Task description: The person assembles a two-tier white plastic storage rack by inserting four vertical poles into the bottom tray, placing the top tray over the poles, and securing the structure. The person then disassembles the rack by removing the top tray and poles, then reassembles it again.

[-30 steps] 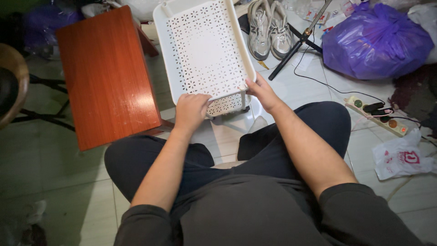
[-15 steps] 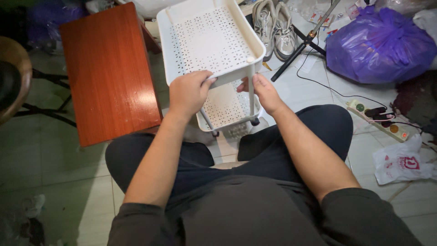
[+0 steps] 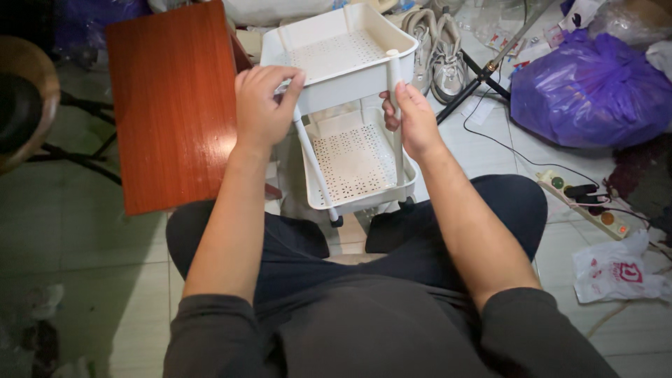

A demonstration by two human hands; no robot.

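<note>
My left hand [image 3: 262,105] closed on the white two-tier cart's [image 3: 350,112] top tray corner, right hand [image 3: 413,119] gripping its post, cart upright, tilted away from me

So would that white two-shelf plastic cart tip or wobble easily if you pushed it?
Probably. The white cart looks light: thin perforated trays on slim posts, steadied by the left hand and right hand. It likely flexes somewhat at the post joints. A small dark caster underneath suggests it would roll on the tiled floor.

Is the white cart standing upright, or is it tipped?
Upright: the white cart has its top tray above the lower tray, castors on the floor.
</note>
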